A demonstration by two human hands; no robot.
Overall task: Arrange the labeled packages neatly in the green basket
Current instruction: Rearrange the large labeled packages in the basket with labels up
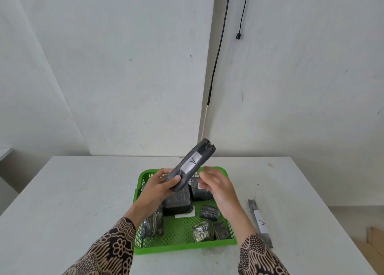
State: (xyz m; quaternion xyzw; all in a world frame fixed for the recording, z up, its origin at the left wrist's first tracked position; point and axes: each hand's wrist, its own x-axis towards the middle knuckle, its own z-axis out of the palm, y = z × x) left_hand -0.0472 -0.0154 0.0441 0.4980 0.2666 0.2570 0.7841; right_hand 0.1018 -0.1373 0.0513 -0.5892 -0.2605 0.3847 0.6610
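Head view: left hand [159,188] grips lower end of black package labeled A [192,164], thumb over its front, tilted above green basket [182,248]. Right hand [218,188] just beside it, fingers spread, holding nothing.

Right hand [216,186] fingertips blurred. Basket [185,248] far rim partly hidden behind held package [191,165]. Package at 9 o'clock [152,224] partly covered by left wrist. Both sleeves cut off at 6 o'clock.
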